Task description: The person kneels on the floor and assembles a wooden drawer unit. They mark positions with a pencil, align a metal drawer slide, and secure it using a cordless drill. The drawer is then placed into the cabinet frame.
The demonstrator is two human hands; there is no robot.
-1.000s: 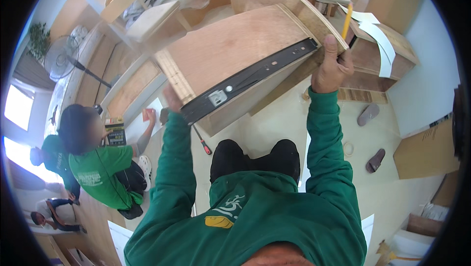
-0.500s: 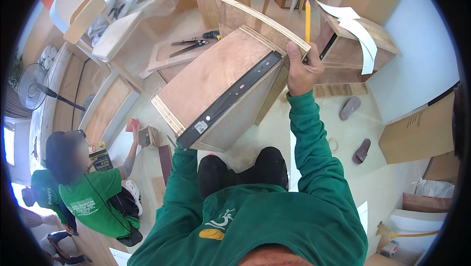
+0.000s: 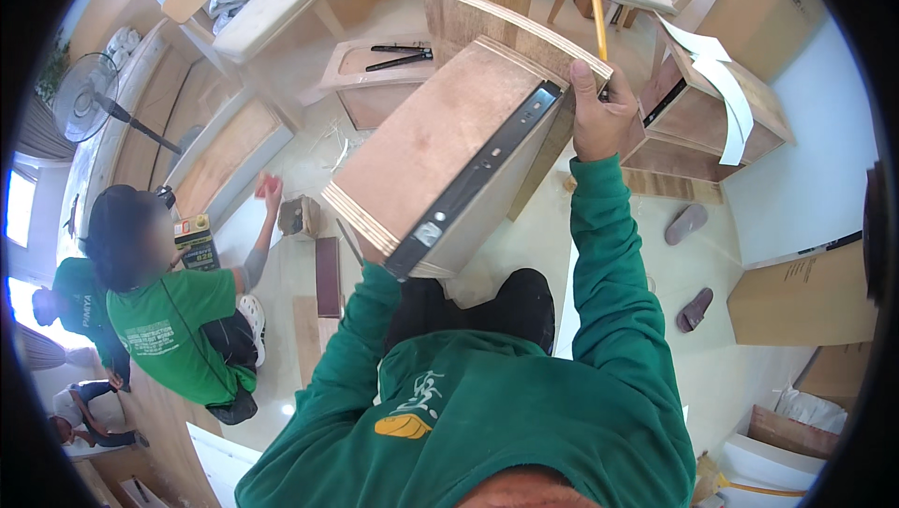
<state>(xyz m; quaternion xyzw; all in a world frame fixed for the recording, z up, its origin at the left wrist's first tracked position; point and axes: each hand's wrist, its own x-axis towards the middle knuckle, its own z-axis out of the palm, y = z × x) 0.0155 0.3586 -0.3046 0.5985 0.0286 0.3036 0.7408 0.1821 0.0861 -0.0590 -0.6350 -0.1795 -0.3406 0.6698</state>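
A plywood drawer (image 3: 431, 143) with a wide, curved-edged front panel (image 3: 496, 26) is held up in front of me, tilted. Along its side runs a black metal drawer slide (image 3: 478, 176). My right hand (image 3: 601, 115) is closed round the right end of the front panel, thumb on the near face. A yellow pencil (image 3: 598, 26) sticks up beside that hand, seemingly held in its fingers. At the drawer's near lower corner, my left hand (image 3: 373, 253) supports it; its fingers are mostly hidden behind the wood.
On the left, a co-worker in a green shirt (image 3: 178, 307) crouches, one arm out. Beyond the drawer, loose black slides (image 3: 401, 58) lie on a wooden piece. Another wooden unit (image 3: 698, 101) stands right, with white curved strips (image 3: 735, 105) on top. Slippers (image 3: 693, 309) lie on the floor.
My view has turned, so the surroundings appear shifted. The drawer sits slightly farther right in the picture, still in both hands. The yellow drill seen earlier beyond the drawer is out of sight.
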